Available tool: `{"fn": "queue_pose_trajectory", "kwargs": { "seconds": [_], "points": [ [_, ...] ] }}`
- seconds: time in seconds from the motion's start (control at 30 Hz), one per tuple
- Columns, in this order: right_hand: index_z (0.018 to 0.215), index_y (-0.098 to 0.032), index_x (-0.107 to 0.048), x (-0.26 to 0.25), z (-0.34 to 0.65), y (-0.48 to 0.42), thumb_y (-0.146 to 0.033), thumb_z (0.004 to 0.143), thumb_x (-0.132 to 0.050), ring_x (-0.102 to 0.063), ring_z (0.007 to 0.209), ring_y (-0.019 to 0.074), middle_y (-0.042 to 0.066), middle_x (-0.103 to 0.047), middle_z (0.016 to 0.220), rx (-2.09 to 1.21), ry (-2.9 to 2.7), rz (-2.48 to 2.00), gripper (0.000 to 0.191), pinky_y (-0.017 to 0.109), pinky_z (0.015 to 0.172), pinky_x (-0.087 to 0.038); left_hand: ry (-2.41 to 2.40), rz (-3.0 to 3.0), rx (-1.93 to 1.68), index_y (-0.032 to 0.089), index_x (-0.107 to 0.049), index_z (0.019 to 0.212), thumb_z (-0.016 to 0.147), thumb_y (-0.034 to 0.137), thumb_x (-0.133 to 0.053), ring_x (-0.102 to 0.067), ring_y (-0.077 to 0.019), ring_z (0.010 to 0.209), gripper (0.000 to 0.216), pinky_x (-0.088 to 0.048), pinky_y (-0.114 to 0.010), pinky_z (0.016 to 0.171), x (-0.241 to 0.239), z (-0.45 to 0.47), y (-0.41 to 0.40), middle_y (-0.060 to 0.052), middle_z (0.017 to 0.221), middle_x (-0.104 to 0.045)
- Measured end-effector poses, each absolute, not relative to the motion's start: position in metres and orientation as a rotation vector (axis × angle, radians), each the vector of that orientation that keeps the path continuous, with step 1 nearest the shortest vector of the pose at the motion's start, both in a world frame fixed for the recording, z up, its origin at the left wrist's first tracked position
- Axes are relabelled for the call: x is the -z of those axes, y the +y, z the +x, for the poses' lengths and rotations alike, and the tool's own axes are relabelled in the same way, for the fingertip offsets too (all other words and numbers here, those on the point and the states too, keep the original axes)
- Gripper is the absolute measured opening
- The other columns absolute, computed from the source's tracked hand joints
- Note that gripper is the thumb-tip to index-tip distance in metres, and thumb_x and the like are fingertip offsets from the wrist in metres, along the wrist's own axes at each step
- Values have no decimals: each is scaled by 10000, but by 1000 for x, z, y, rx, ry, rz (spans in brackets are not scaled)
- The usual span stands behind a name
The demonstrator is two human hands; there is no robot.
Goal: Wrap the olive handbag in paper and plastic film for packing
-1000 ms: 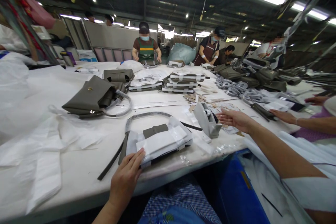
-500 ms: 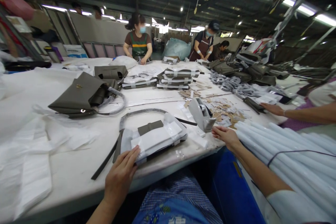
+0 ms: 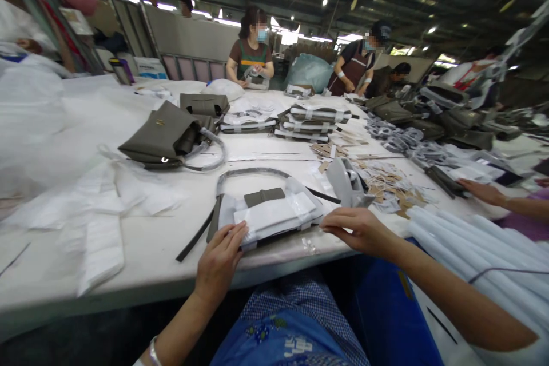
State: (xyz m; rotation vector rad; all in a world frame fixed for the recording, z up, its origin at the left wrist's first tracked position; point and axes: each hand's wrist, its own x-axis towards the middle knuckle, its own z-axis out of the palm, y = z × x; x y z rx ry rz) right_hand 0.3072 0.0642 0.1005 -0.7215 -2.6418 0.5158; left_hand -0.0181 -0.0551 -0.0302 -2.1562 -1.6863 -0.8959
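A folded dark olive handbag (image 3: 265, 197) lies flat before me, partly wrapped in white packing sheet (image 3: 268, 216) and bound with clear tape. Its plastic-wrapped handle (image 3: 251, 172) arches behind it, and dark straps stick out at both sides. My left hand (image 3: 221, 260) grips the near left edge, fingers pressed on the white sheet. Just off the right end, my right hand (image 3: 364, 233) hovers with fingers pinched together; whatever is between them is too small to make out. Close behind that hand stands a grey tape dispenser (image 3: 343, 183).
Wrapped bags stand in a stack (image 3: 311, 123) farther back. An unwrapped handbag (image 3: 158, 134) sits at left, near loose white sheets (image 3: 103, 240). Paper tags (image 3: 392, 186) are scattered at right, beside pale foam tubes (image 3: 463, 246). Co-workers stand across the table; another person's hand (image 3: 480, 190) reaches in from the right.
My right hand has left the tape dispenser and come leftward to the handbag's right end, fingers now pinched. My left hand stays on the bag's edge. The view has shifted left.
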Motion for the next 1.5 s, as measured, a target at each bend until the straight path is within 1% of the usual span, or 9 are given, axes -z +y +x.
{"fn": "queue_pose_trajectory", "kwargs": {
  "seconds": [0.3, 0.5, 0.63, 0.8, 0.9, 1.03, 1.23, 1.37, 1.5],
  "points": [
    [890, -254, -741, -108, 157, 98, -329, 924, -585, -641, 691, 130, -10, -718, 787, -527, -3039, -86, 176, 221, 645, -432, -1813, -2042, 995, 190, -638, 1173, 781, -31, -643, -464, -312, 1291, 450, -498, -468, 1056, 21, -9, -58, -126, 1360, -545],
    [926, -241, -749, -89, 97, 127, -230, 847, -651, -641, 749, 150, 7, -743, 845, -321, -3411, 13, 127, 239, 614, -343, -1840, -2041, 1059, 221, -604, 1266, 865, 52, -632, -563, -249, 1116, 437, -542, -398, 966, 26, -9, -58, -86, 1156, -615],
    [968, -277, -759, -80, 70, 134, -260, 824, -678, -645, 772, 160, 12, -764, 887, -212, -3598, 2, 167, 248, 591, -304, -1815, -2041, 1097, 226, -603, 1257, 896, 78, -608, -596, -227, 1015, 390, -543, -379, 898, 37, -11, -57, -78, 1119, -635],
    [924, -269, -792, -83, 45, 129, -318, 781, -741, -639, 729, 174, 33, -769, 826, 15, -3759, 57, 160, 267, 566, -289, -1810, -2061, 1167, 191, -594, 1223, 854, 39, -631, -593, -236, 1005, 401, -522, -373, 900, 44, -13, -57, -74, 1108, -651],
    [929, -265, -803, -86, 33, 127, -310, 757, -758, -627, 690, 169, 38, -770, 804, 72, -3801, 123, 183, 271, 561, -292, -1906, -2050, 1165, 162, -540, 1292, 793, -5, -648, -596, -242, 970, 537, -530, -377, 871, 42, -14, -57, -76, 1076, -653],
    [902, -248, -814, -91, 22, 123, -307, 751, -755, -586, 615, 156, 35, -763, 760, 112, -3835, 137, 172, 276, 542, -281, -1939, -2072, 1110, 215, -542, 1324, 794, 0, -637, -597, -235, 913, 579, -539, -374, 802, 35, -13, -56, -51, 1018, -643],
    [865, -240, -817, -86, 20, 134, -434, 725, -781, -563, 595, 158, 38, -744, 714, 135, -3775, 63, 242, 279, 553, -268, -1878, -2051, 1167, 218, -609, 1230, 824, 13, -617, -603, -228, 881, 455, -540, -371, 769, 32, -12, -55, -50, 998, -649],
    [770, -214, -792, -76, 19, 160, -617, 686, -756, -518, 557, 145, 42, -708, 645, 115, -3681, -15, 414, 276, 547, -240, -1879, -2040, 1182, 207, -613, 1212, 784, -27, -625, -608, -225, 898, 489, -545, -370, 782, 34, -11, -56, -44, 996, -653],
    [740, -229, -758, -64, 19, 182, -680, 636, -759, -500, 562, 126, 8, -696, 651, -42, -3644, -69, 463, 263, 557, -236, -1900, -2038, 1164, 205, -607, 1229, 730, -67, -636, -606, -231, 908, 569, -553, -379, 785, 34, -10, -56, -44, 1009, -654]
  ]
}}
